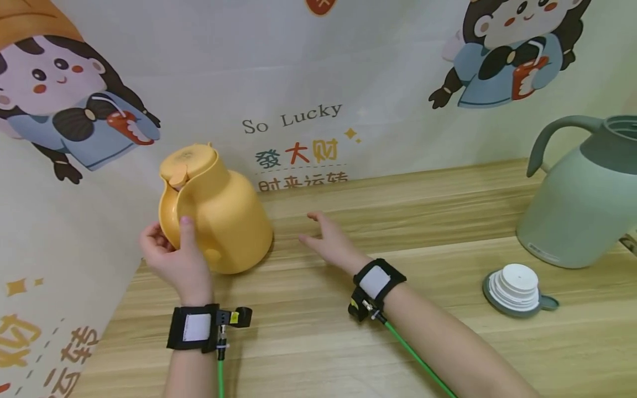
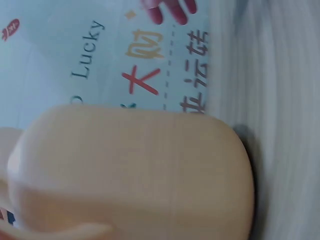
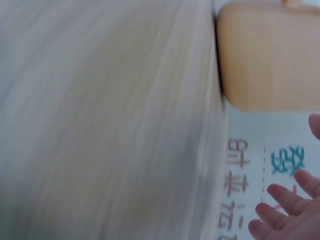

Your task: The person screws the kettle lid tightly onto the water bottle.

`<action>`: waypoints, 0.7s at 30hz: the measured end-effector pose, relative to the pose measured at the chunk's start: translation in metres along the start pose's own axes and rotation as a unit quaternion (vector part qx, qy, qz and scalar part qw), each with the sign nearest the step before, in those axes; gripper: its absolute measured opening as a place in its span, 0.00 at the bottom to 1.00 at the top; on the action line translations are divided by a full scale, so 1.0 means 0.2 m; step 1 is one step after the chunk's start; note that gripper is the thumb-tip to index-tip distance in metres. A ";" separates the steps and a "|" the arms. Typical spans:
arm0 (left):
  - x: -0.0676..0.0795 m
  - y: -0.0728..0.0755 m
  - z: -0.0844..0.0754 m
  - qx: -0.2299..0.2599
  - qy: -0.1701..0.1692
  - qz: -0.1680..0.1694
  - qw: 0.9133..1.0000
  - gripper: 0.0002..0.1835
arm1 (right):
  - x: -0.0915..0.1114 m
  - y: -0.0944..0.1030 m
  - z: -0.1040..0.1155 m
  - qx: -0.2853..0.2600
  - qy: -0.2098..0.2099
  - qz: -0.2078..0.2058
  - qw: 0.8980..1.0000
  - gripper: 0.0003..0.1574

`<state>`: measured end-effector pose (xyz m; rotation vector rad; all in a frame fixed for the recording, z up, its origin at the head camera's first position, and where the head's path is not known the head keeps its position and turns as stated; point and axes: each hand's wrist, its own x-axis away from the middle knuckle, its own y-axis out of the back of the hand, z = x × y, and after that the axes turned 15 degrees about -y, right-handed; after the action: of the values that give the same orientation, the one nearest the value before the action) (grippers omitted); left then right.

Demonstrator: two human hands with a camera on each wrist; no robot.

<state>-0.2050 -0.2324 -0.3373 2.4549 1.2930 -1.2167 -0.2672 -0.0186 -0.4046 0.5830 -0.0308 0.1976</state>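
A yellow thermos jug (image 1: 234, 221) with its lid (image 1: 191, 157) on stands on the table at the left, by the back wall. My left hand (image 1: 179, 260) grips its handle (image 1: 171, 215), thumb on the near side and fingers curled round behind. To the right of the jug, my right hand (image 1: 335, 240) reaches out over the table, holding nothing, its fingers apart. In the right wrist view those spread fingers (image 3: 287, 205) are apart from the jug (image 3: 270, 57). The left wrist view is mostly filled by the jug's smooth side (image 2: 135, 170).
A green thermos jug (image 1: 577, 204) with its top uncovered stands at the right. In front of it lies a grey lid with a white stepped stopper (image 1: 515, 287) facing up. A printed sheet (image 1: 298, 72) covers the back and left walls behind the wooden table (image 1: 298, 342).
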 end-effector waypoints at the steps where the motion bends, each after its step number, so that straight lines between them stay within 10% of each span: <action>1: 0.01 -0.01 -0.03 -0.004 -0.002 -0.009 1.000 0.15 | 0.01 0.03 -0.02 -0.002 -0.005 -0.008 1.000 0.38; 14: 0.11 -0.08 -0.20 -0.067 -0.066 0.040 0.995 0.30 | 0.21 0.48 -0.15 -0.057 -0.042 -0.090 0.993 0.37; 21: 0.18 -0.12 -0.17 -0.178 -0.214 0.043 0.959 0.37 | 0.31 0.83 -0.21 -0.103 -0.072 -0.196 0.972 0.39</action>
<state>-0.1894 -0.1792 -0.3333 1.8490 1.1476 -1.2697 -0.2388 0.1510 -0.3442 0.3858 -0.0756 -0.2315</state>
